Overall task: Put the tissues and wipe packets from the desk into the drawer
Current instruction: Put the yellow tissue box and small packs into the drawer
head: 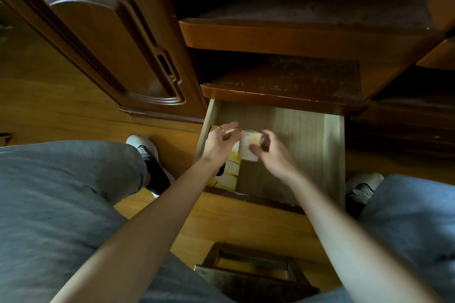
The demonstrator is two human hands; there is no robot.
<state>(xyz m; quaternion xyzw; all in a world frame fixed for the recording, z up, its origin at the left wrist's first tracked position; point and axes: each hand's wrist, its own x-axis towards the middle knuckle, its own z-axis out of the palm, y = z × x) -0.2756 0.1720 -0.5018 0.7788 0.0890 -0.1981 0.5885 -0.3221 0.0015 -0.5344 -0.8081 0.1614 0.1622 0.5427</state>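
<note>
Head view: the drawer is pulled out. The right hand holds a small pale packet over it, w/ grip pinching the packet's right side. The left hand is just beside it, grip loose & holding nothing. A yellow pack already lies in the drawer's left side, under the left arm. Step: I think it's putting a packet in. Next: lower it beside the yellow pack, then let go.

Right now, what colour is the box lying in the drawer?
Yellow and white, with a dark mark. The box lies along the left side of the drawer, seen from the head view.
</note>
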